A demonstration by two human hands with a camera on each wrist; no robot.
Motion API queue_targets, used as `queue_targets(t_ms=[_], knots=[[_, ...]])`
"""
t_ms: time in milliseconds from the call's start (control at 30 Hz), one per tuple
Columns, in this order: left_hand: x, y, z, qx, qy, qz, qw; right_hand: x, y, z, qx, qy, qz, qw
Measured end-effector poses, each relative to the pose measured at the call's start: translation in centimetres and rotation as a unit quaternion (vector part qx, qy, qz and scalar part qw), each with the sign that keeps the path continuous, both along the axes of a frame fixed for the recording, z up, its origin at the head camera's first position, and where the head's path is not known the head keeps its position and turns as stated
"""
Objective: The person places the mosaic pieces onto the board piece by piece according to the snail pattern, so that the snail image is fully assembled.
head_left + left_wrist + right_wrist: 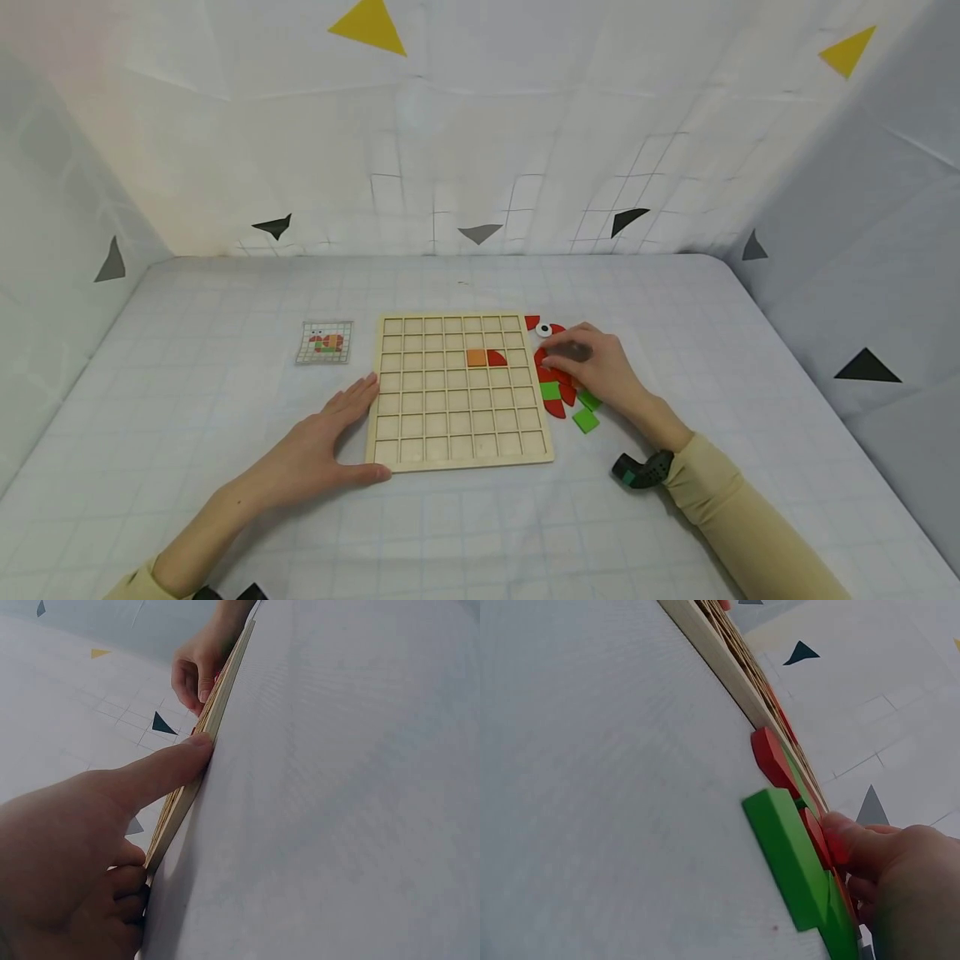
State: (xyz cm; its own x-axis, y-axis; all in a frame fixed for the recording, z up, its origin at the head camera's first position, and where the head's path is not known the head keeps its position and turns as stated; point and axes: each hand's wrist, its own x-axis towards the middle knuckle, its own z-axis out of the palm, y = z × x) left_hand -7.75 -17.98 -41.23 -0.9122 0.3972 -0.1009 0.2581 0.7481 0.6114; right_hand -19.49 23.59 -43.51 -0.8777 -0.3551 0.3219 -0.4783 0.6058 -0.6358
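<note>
A square wooden grid board [459, 465] lies flat on the table. One orange square piece [476, 357] and one red quarter-circle piece [496, 358] sit side by side in its cells. My left hand [311, 450] rests spread against the board's left edge, its thumb at the near corner. At the right edge, the thumb and forefinger of my right hand [600, 367] pinch a red quarter-circle piece [540, 358] in the loose pile. Around that hand lie more red pieces [555, 408], green square pieces [586, 420] and a white eye piece [543, 331]. My right fingers partly hide the pile.
A small picture card [324, 342] with a coloured figure on a grid lies left of the board. The white table [480, 542] has a faint grid. White cloth walls [480, 125] with coloured triangles stand behind and at both sides.
</note>
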Motion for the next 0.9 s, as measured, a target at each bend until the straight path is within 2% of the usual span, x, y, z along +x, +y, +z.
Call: queue_targets(t_ms=[200,433,600,767,900], knots=[[0.0,-0.1,0.0,0.001,0.001,0.0,1.0,0.0,-0.3,0.2,0.001,-0.001,-0.024,0.9997],[0.0,-0.2,0.0,0.0,0.001,0.002,1.0,-0.1,-0.1,0.1,0.003,-0.001,-0.034,0.9994],[0.0,-0.2,-0.1,-0.001,-0.002,0.003,1.0,0.3,-0.3,0.5,-0.017,-0.021,-0.058,0.9979],[0.0,-0.1,0.0,0.001,-0.004,0.004,1.0,1.3,-2.3,1.6,-0.04,-0.054,-0.064,0.9957],[0.0,0.0,0.0,0.005,0.0,0.002,1.0,1.8,-4.5,1.9,-0.047,-0.056,-0.047,0.9962]])
